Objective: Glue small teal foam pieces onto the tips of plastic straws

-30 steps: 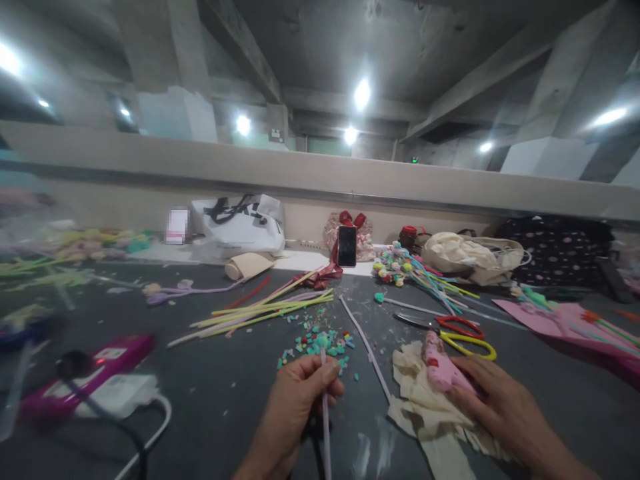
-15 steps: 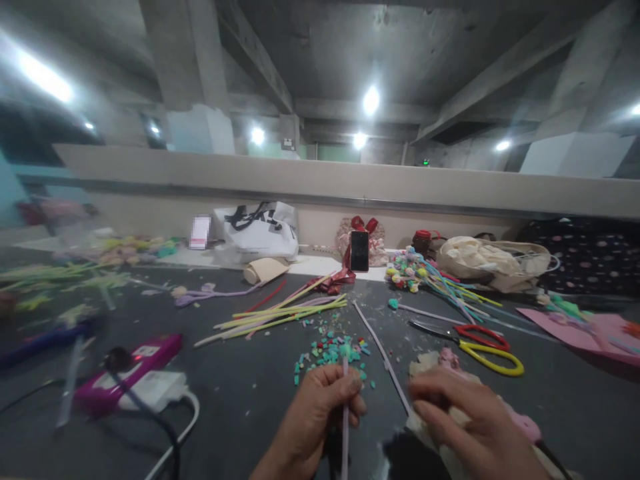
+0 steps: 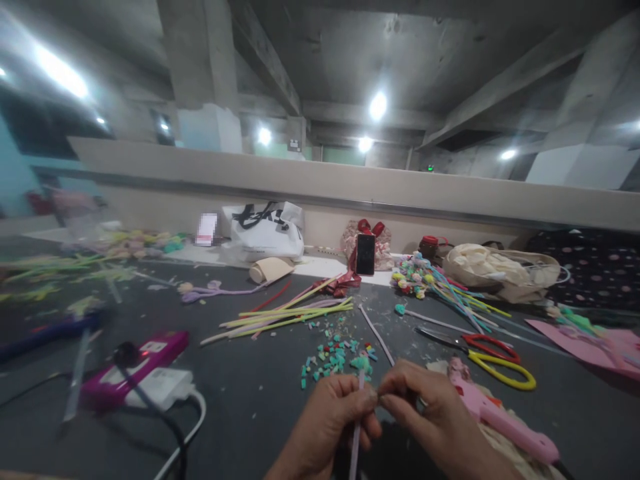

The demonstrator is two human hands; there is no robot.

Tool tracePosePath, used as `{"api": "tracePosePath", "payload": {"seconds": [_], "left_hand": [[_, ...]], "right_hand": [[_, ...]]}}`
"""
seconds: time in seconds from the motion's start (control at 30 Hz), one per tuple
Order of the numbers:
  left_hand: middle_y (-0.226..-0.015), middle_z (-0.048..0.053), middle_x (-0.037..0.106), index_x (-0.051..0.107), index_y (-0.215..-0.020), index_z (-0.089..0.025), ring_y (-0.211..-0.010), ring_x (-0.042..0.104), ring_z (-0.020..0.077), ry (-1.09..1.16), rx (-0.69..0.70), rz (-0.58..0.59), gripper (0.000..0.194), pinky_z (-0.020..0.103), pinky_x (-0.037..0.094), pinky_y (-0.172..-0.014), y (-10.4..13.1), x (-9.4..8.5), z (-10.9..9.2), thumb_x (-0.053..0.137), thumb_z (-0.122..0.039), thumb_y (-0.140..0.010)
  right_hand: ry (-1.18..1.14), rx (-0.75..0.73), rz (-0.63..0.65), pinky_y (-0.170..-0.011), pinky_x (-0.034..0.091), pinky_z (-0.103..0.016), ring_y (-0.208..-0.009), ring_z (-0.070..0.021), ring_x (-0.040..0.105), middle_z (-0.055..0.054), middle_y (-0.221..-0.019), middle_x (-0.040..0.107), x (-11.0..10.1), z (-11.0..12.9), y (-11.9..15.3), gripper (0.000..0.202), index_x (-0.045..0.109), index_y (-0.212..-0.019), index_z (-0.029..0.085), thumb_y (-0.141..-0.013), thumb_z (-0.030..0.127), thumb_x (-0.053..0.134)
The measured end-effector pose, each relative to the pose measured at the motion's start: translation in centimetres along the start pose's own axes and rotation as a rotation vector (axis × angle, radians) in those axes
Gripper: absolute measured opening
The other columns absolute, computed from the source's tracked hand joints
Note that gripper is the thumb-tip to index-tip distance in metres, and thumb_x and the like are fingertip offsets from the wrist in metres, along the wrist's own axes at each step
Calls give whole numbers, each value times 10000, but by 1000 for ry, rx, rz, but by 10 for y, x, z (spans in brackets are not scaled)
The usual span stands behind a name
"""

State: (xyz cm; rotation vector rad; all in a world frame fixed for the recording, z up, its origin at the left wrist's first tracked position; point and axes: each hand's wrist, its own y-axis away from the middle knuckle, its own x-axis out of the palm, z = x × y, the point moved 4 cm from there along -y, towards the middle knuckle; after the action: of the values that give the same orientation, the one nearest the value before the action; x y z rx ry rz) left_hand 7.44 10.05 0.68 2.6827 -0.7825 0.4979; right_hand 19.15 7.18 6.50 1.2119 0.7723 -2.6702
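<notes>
A: Quick, where do we put the stick?
B: We have the lilac stick (image 3: 356, 440) in the left hand (image 3: 340, 413), near the middle of the worktop (image 3: 240, 407). It's roughly upright, with the teal tuft (image 3: 361, 363) at its top, just above the thumb.
A: Left fingers?
B: Closed round the stick, thumb pressed on it just below the tuft.
A: Right?
B: We see the right hand (image 3: 430, 407) right beside the left thumb, fingertips drawn narrow. We can't tell if anything small sits between them, or if the two hands touch.
A: Handling?
B: We'd judge it light, thin and a bit bendy, fuzzy rather than slippery. The tuft looks like the fragile part, so we'd hold the stem close under it and keep pressure off the top.
A: Around it?
B: We log loose teal bits (image 3: 330, 359) beyond the left hand, a few other colours mixed in. The pink glue gun (image 3: 505, 417) lies on a crumpled cloth (image 3: 523, 460) beside the right hand, with scissors (image 3: 463, 344) farther off, blades slightly apart.
</notes>
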Motion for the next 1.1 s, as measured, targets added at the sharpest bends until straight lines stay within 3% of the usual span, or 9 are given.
{"api": "tracePosePath", "payload": {"seconds": [0.2,0.4,0.57,0.7,0.87,1.0,1.1], "left_hand": [[-366,-14,552,540,-536,-138,-245,348,32,-182,-24,-70,386,168,138,-287,-4,-2,6,586,-517,-589],[-337,-25,547,496,-475,-155,-210,337,27,-212,-93,-68,333,167,117,-260,-4,-1,6,586,-446,-609],[-335,-25,538,504,-470,-150,-217,345,26,-198,-102,-74,351,164,127,-264,-2,0,4,599,-468,-584],[-345,-27,527,517,-503,-142,-232,317,15,-129,-29,-130,376,157,108,-278,0,1,2,582,-501,-596],[-360,-34,521,521,-546,-132,-248,313,1,-40,31,-153,341,140,108,-288,2,0,-1,586,-457,-629],[-369,-32,534,510,-553,-137,-249,338,4,-13,26,-136,305,133,125,-282,-1,-4,-1,605,-417,-629],[-366,-35,530,505,-547,-140,-252,340,7,-17,19,-126,311,131,135,-282,-2,-5,-1,607,-424,-623]], "right_hand": [[-11,37,22,-494,353,-192,-531,-92,470,33,-583,522,-11,-6,-1,115,533,-647,183,-754,157,502],[-19,-4,82,-575,370,-214,-619,-111,503,10,-667,561,-23,-9,-13,98,569,-709,175,-773,157,497],[-135,45,92,-541,357,-200,-581,-96,477,28,-628,524,-14,-14,-18,95,555,-678,166,-757,151,503],[-287,127,58,-504,354,-183,-554,-88,459,35,-601,505,0,-20,-14,101,554,-701,157,-773,178,488],[-106,54,-52,-525,347,-195,-564,-95,466,29,-613,504,7,-13,-9,120,540,-683,167,-778,158,469],[51,-83,-68,-515,332,-201,-552,-94,458,15,-631,506,8,-6,-6,101,528,-723,173,-781,142,452],[15,-49,-54,-520,343,-203,-563,-100,472,13,-627,516,8,-8,-5,110,542,-711,173,-779,155,456]]}}
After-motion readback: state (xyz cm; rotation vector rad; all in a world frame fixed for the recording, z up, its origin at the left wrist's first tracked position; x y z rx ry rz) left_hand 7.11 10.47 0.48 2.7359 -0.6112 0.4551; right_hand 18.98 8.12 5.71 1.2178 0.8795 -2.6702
